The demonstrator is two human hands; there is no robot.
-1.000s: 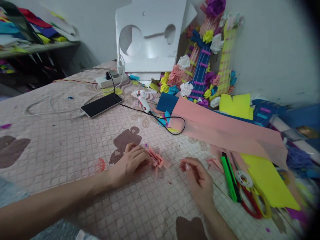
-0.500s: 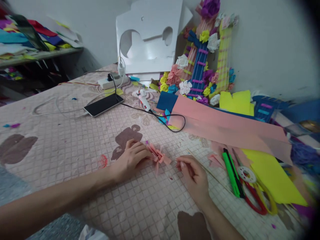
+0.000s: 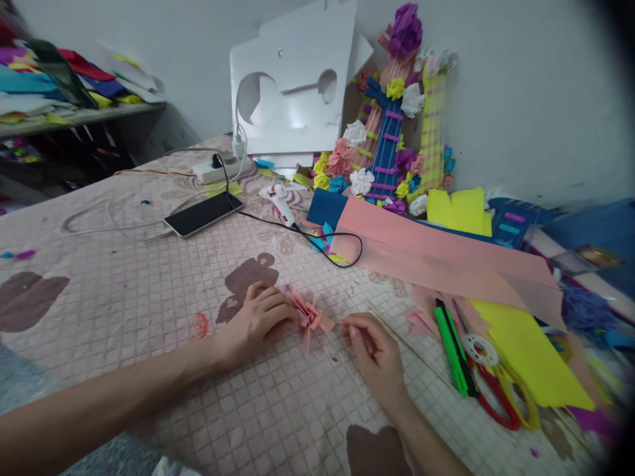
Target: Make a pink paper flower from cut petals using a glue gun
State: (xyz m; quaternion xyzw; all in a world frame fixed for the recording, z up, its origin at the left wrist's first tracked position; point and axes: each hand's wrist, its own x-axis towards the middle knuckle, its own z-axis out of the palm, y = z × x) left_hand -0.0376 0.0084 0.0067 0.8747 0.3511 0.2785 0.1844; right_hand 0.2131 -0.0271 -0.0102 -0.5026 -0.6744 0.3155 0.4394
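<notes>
My left hand [image 3: 258, 317] rests on the patterned tablecloth, its fingers closed on the left side of a pink crepe paper flower [image 3: 311, 316]. Loose petals and strips fan out from the flower to the right and toward me. Just right of it is my right hand [image 3: 372, 350], thumb and fingertips pinched together and apart from the flower. Whatever lies in that pinch, if anything, is too small to tell. A thin wooden stick [image 3: 417, 350] lies on the cloth beyond the right hand, beside a scrap of pink paper [image 3: 421, 322].
To the right lie a green box cutter [image 3: 452, 350], red-and-yellow-handled scissors [image 3: 506, 396], yellow paper [image 3: 530, 357] and long pink paper [image 3: 446, 251]. Farther back are a glue gun [image 3: 278, 203] with its black cord, a phone [image 3: 203, 215], a power strip [image 3: 223, 168] and paper-flower-decorated guitars [image 3: 389, 145].
The view has shifted slightly, so everything sits a little farther left in the picture. Both hands keep nearly the same pose around the pink flower.
</notes>
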